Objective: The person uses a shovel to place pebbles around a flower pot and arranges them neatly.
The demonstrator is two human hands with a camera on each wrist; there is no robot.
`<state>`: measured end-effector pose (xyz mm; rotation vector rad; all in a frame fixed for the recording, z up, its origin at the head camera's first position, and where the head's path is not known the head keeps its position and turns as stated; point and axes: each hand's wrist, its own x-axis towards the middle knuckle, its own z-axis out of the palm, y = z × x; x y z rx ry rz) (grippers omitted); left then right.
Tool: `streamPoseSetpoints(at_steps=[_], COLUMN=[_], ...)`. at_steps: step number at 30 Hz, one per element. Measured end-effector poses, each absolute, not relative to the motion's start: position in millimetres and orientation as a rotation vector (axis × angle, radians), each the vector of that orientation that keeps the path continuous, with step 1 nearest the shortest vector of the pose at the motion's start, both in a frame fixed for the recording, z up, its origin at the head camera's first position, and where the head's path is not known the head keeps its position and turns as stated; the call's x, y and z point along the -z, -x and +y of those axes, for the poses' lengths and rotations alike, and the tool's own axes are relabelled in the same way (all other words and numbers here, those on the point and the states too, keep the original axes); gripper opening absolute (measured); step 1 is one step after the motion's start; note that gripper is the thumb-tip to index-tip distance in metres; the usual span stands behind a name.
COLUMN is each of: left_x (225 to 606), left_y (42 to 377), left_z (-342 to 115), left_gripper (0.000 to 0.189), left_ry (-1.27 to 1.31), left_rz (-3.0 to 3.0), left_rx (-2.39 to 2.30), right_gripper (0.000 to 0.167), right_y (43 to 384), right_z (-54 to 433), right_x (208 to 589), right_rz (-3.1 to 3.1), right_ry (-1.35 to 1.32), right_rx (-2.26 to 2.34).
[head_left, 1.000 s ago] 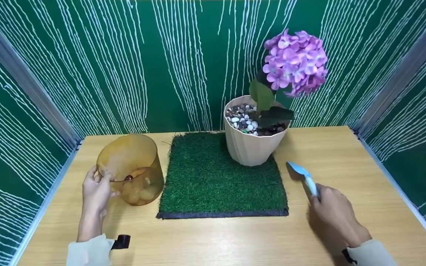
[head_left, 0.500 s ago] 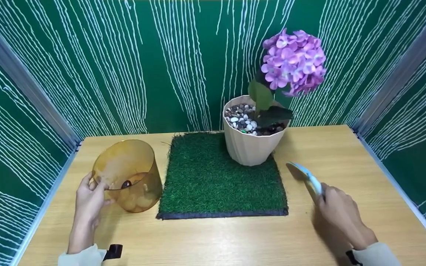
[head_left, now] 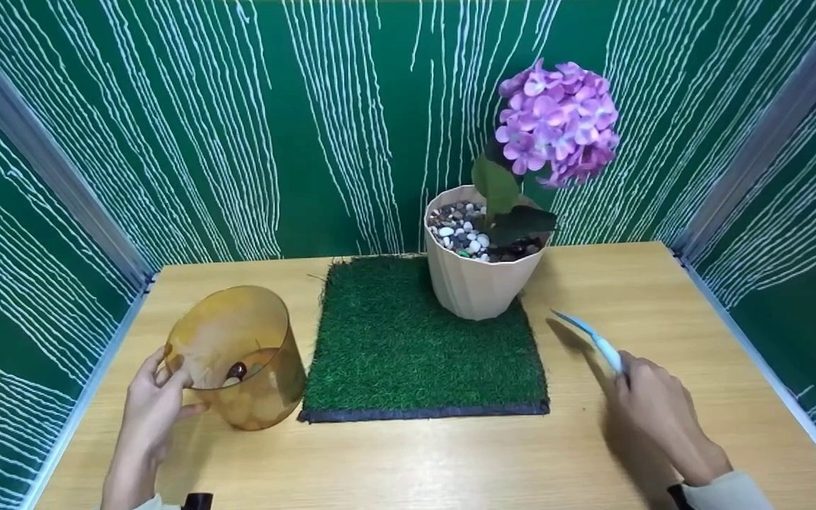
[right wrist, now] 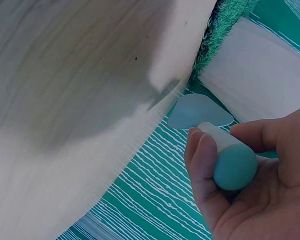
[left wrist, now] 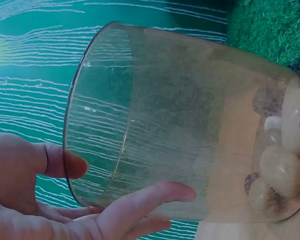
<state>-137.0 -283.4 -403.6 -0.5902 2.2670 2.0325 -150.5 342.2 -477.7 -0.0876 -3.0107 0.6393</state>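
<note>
On the left of the head view, my left hand [head_left: 146,411] pinches the rim of an amber see-through container [head_left: 277,375], some fingers inside the wall and others outside. The container tilts a little toward that hand. Several smooth stones lie at its bottom: a dark brown one [head_left: 236,371] in the head view and a large pale one [left wrist: 281,171] in the left wrist view. Over at the right, my right hand [head_left: 663,404] grips the handle of a small blue hand trowel [head_left: 605,348]. The trowel's blade points toward the flower pot and casts a shadow on the table.
A square of artificial grass [head_left: 415,354] lies mid-table. A beige pot [head_left: 479,287] stands on its back right corner, holding pebbles [head_left: 454,230] and a tall purple hydrangea [head_left: 557,124]. Green walls [head_left: 351,127] with white lines close in the wooden table [head_left: 408,467] at the back and sides.
My left hand has drawn the container toward the front left of the table. My right hand has shifted slightly right and turned, so the trowel blade now shows edge-on.
</note>
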Motion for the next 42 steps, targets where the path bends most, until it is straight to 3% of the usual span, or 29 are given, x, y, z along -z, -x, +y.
streamPoseSetpoints(at_steps=[7,22,28,42], left_x=[404,401,400,403], left_y=[129,114,108,105], left_z=[-287,-294,-299,-309], left_gripper=[0.083,0.081,0.079,0.081], left_ry=[0.594,0.613,0.607,0.525], left_rz=[2.277,2.269,2.254,2.239], left_rx=[-1.992,-1.924,-1.893,-1.844], right_gripper=[0.044,0.029,0.041,0.04], right_y=[147,138,137,127], right_z=[345,348,347,338], right_x=[473,460,455,436], right_rz=[-2.997,-2.901,-2.932,-2.942], right_ry=[0.072,-0.056,-0.022,-0.036], right_rx=[-0.63,-0.624,-0.621,-0.695])
